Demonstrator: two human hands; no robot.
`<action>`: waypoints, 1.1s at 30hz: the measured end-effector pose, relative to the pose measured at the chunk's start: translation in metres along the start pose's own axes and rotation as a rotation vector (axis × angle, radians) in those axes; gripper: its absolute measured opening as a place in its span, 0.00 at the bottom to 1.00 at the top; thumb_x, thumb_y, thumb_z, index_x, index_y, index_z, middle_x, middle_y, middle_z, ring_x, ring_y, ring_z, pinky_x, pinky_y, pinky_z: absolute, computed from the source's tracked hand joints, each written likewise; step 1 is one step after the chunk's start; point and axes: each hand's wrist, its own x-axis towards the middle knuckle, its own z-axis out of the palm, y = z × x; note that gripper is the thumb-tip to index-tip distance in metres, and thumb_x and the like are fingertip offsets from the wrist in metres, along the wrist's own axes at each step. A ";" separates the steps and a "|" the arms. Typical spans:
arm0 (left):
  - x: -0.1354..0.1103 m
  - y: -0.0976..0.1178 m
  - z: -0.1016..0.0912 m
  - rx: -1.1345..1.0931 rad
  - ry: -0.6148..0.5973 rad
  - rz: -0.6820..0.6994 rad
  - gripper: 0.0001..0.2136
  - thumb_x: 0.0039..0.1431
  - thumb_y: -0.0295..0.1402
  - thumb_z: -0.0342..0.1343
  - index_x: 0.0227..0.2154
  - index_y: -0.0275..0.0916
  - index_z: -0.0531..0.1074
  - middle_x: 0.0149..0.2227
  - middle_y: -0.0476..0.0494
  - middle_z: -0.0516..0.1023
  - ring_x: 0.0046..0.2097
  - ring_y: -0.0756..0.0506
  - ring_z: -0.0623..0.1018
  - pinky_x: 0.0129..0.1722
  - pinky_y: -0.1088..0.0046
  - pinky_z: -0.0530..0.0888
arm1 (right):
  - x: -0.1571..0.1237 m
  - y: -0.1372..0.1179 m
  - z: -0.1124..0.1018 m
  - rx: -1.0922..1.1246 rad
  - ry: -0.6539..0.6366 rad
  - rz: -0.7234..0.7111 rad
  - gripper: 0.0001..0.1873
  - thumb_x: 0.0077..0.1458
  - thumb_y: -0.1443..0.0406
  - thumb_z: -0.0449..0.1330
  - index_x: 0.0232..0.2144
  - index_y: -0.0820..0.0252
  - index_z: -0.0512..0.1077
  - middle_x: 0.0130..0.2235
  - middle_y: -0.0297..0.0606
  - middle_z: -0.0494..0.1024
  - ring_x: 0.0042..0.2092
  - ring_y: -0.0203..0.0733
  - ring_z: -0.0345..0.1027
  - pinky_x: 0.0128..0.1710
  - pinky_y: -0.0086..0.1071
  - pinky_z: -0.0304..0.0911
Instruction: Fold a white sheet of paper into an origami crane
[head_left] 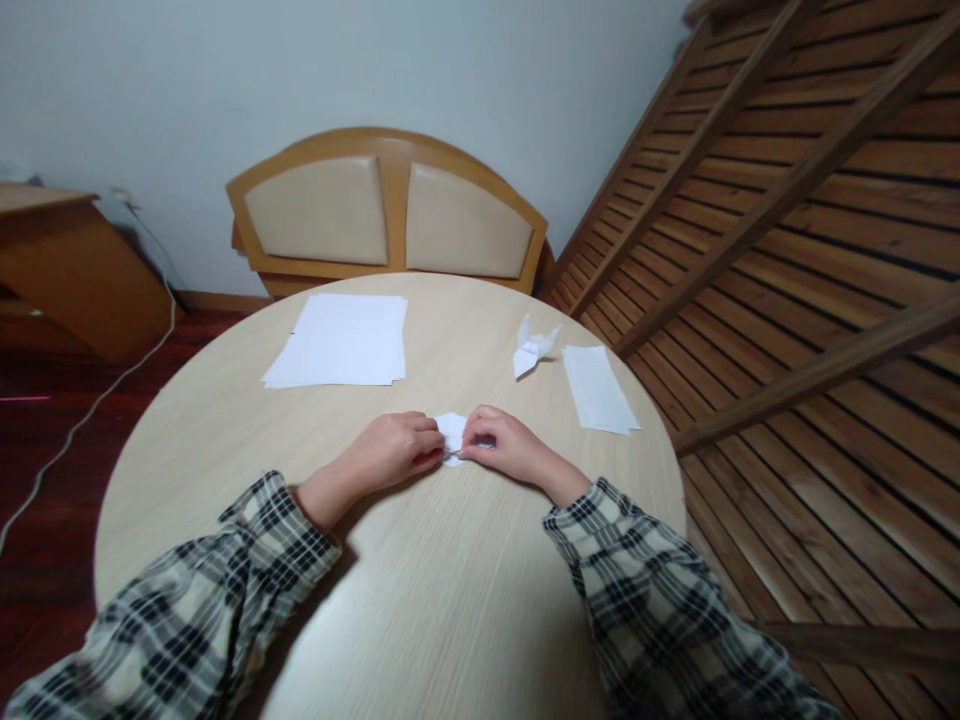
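Observation:
A small folded piece of white paper (452, 428) lies on the table between my two hands. From the left, my left hand (401, 446) pinches its edge with fingers bent and pressed together. My right hand (504, 443) grips the opposite side, thumb against curled fingers. Parts of the folded paper are hidden under the fingers, so its full shape cannot be made out. Beyond my right hand stands a white origami figure (531, 350) with two raised points, like a paper crane.
A stack of white paper sheets (341, 340) lies at the back left of the round wooden table (420, 600). Narrower white strips (600, 388) rest near its right edge. A padded headboard (390, 210) stands behind, and wooden slats (810, 240) rise on the right.

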 end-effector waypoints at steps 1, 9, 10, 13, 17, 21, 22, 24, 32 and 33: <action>0.000 0.000 0.000 -0.017 -0.006 -0.025 0.11 0.69 0.33 0.52 0.32 0.37 0.77 0.31 0.43 0.78 0.33 0.45 0.74 0.31 0.70 0.66 | 0.000 0.000 0.000 -0.007 0.006 0.011 0.05 0.54 0.70 0.69 0.28 0.60 0.76 0.35 0.34 0.72 0.39 0.38 0.67 0.40 0.32 0.61; 0.004 0.000 0.006 -0.293 -0.006 -0.285 0.09 0.65 0.33 0.54 0.31 0.38 0.75 0.31 0.45 0.74 0.34 0.46 0.72 0.35 0.70 0.67 | 0.001 -0.004 0.003 -0.060 0.030 0.101 0.07 0.58 0.71 0.64 0.27 0.60 0.76 0.34 0.34 0.71 0.38 0.37 0.66 0.40 0.32 0.60; 0.005 0.000 0.007 -0.312 -0.001 -0.292 0.09 0.65 0.33 0.53 0.31 0.37 0.74 0.31 0.45 0.73 0.34 0.45 0.72 0.36 0.70 0.67 | 0.001 -0.005 0.004 -0.076 0.030 0.106 0.08 0.59 0.71 0.64 0.27 0.60 0.75 0.33 0.35 0.71 0.38 0.37 0.66 0.39 0.32 0.60; 0.006 -0.002 0.012 -0.336 -0.006 -0.305 0.09 0.65 0.32 0.52 0.31 0.37 0.73 0.31 0.44 0.73 0.35 0.45 0.72 0.37 0.68 0.68 | 0.001 -0.006 0.006 -0.136 0.043 0.136 0.08 0.59 0.71 0.63 0.27 0.61 0.74 0.33 0.34 0.70 0.38 0.38 0.65 0.39 0.32 0.60; 0.006 0.000 0.015 -0.288 -0.010 -0.319 0.09 0.65 0.33 0.51 0.30 0.37 0.72 0.30 0.44 0.72 0.34 0.44 0.71 0.36 0.67 0.68 | 0.001 -0.006 0.010 -0.208 0.080 0.173 0.07 0.60 0.69 0.64 0.28 0.61 0.74 0.36 0.36 0.70 0.39 0.38 0.65 0.41 0.32 0.60; 0.007 0.002 0.015 -0.219 -0.017 -0.319 0.10 0.66 0.33 0.51 0.29 0.37 0.71 0.31 0.43 0.71 0.34 0.44 0.70 0.36 0.66 0.68 | 0.000 -0.004 0.012 -0.261 0.081 0.180 0.07 0.61 0.67 0.64 0.29 0.60 0.74 0.37 0.37 0.70 0.41 0.40 0.66 0.44 0.33 0.60; 0.007 0.003 0.015 -0.204 -0.023 -0.318 0.10 0.66 0.33 0.51 0.29 0.37 0.71 0.31 0.43 0.71 0.33 0.44 0.70 0.36 0.66 0.69 | 0.000 -0.004 0.013 -0.279 0.078 0.184 0.07 0.61 0.67 0.64 0.29 0.60 0.74 0.37 0.37 0.70 0.41 0.40 0.66 0.44 0.33 0.61; 0.008 0.003 0.016 -0.178 -0.034 -0.308 0.10 0.66 0.33 0.50 0.30 0.37 0.71 0.31 0.43 0.70 0.34 0.44 0.70 0.37 0.66 0.69 | 0.000 -0.004 0.014 -0.321 0.073 0.192 0.07 0.62 0.66 0.63 0.30 0.60 0.73 0.37 0.37 0.69 0.41 0.40 0.65 0.44 0.34 0.61; 0.009 0.001 0.020 -0.115 -0.047 -0.274 0.10 0.67 0.33 0.49 0.32 0.36 0.71 0.32 0.42 0.70 0.35 0.43 0.70 0.39 0.64 0.70 | 0.000 -0.004 0.016 -0.398 0.042 0.180 0.08 0.64 0.68 0.58 0.30 0.60 0.71 0.37 0.38 0.69 0.41 0.41 0.66 0.44 0.34 0.60; 0.009 0.002 0.020 -0.107 -0.050 -0.271 0.10 0.67 0.33 0.49 0.32 0.36 0.71 0.32 0.42 0.70 0.35 0.42 0.70 0.39 0.64 0.70 | 0.001 -0.004 0.016 -0.402 0.040 0.181 0.08 0.64 0.68 0.58 0.31 0.60 0.71 0.37 0.38 0.69 0.41 0.41 0.66 0.44 0.34 0.60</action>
